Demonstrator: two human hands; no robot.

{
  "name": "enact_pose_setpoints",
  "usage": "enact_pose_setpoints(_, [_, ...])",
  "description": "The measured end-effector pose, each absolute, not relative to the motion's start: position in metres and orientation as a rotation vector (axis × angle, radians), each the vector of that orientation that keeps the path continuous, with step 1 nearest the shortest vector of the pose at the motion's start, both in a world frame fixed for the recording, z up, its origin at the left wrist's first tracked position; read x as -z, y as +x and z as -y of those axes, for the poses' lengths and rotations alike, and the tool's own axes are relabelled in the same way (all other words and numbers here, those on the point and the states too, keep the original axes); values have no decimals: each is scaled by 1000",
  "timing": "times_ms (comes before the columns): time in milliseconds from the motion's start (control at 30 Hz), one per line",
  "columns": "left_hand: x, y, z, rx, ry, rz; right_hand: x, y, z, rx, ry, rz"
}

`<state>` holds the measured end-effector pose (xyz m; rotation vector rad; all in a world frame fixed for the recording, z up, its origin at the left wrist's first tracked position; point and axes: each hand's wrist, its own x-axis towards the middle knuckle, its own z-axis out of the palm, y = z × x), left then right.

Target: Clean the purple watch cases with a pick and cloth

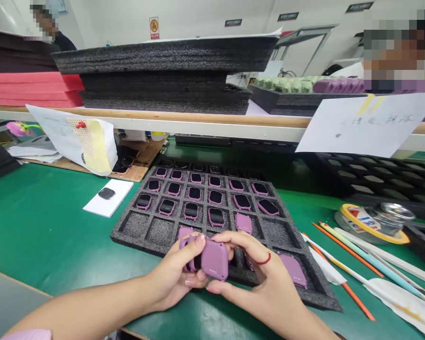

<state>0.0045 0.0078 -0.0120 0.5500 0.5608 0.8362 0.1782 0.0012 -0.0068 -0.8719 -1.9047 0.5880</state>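
My left hand (175,274) and my right hand (260,278) are both closed on pink watch cases held together over the near edge of a black foam tray (134,226). The right-hand fingers pinch one pink watch case (215,259) with its back toward me. The left-hand fingers wrap a second pink case (188,245) just behind it. A red ring sits on a right-hand finger. The tray's cells hold several pink watch cases (216,216), screens up, in rows; a few near cells hold cases lying back up (293,269).
On the green mat, a white card with a small dark part (106,193) lies left of the tray. Orange and teal sticks (343,259), a tape roll (371,222) and a glass jar lie right. A shelf above carries stacked black foam (163,71). Other people sit behind.
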Motion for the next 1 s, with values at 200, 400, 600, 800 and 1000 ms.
enact_pose_setpoints(200, [10,-1,-10,-802,523,-591,5,184,-6,-568,-815,1950])
enact_pose_setpoints(400, [11,0,-8,-760,574,-602,2,186,-6,-395,-763,2079])
enact_pose_setpoints(600, [6,-1,-10,-812,544,-617,0,251,-33,-127,-1341,1882])
enact_pose_setpoints(800, [7,-4,-10,-800,632,-556,17,321,-61,-209,-1577,1898])
enact_pose_setpoints(1000, [7,3,-6,-755,659,-598,6,279,-41,-215,-1385,1790])
